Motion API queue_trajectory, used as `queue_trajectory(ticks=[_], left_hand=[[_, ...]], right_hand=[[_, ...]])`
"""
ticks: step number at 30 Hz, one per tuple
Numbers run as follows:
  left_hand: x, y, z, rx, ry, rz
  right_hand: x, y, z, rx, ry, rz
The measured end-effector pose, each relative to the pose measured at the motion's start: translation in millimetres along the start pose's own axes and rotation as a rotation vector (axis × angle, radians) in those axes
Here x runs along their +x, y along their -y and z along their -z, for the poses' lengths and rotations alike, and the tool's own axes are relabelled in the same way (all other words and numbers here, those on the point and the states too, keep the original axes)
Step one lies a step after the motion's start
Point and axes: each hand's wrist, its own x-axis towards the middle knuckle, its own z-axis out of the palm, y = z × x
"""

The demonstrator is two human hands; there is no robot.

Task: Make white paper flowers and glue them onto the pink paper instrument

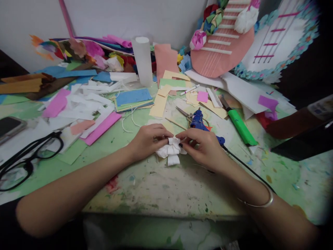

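Observation:
A small white folded paper piece (171, 150), gathered and layered with a short tab hanging toward me, is held low over the table between both hands. My left hand (149, 141) pinches its upper left side between thumb and fingers. On the opposite side my right hand (204, 145), with a bracelet at the wrist, pinches the upper right edge. The fingers partly cover the paper. Just beyond the right hand lie a blue glue gun (197, 119) with a black cord and a pair of scissors (184, 113). A thin wooden stick (175, 124) rests past the fingertips.
White and pink paper scraps (85, 104) and black eyeglasses (49, 147) lie at left. A stack of coloured paper (134, 98) and a white paper roll (143, 64) stand farther back. A green-handled cutter (240, 125) is at right; paper guitars (221, 45) lean against the wall.

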Motion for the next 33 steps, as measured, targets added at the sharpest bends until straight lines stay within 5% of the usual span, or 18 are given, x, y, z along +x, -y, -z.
queue_trajectory(ticks=[9,18,22,26,33], left_hand=[[0.8,-2.9,2.7,-0.104,-0.059,0.199],[-2.6,3.0,-0.3,-0.092,-0.181,0.001],[-2.6,1.4,1.2,0.002,-0.284,-0.185],[-3.2,2.2,-0.7,0.069,-0.224,-0.279],[-1.4,6.4,-1.7,0.051,-0.168,-0.272]], right_hand=[[0.1,2.8,-0.3,0.010,0.009,0.037],[-2.9,0.4,-4.8,-0.050,0.008,0.171],[-3.1,-1.1,-3.4,-0.127,-0.097,0.103],[-2.6,-2.8,-0.9,-0.149,-0.141,0.028],[-0.8,-0.4,0.2,-0.044,-0.048,0.098]])
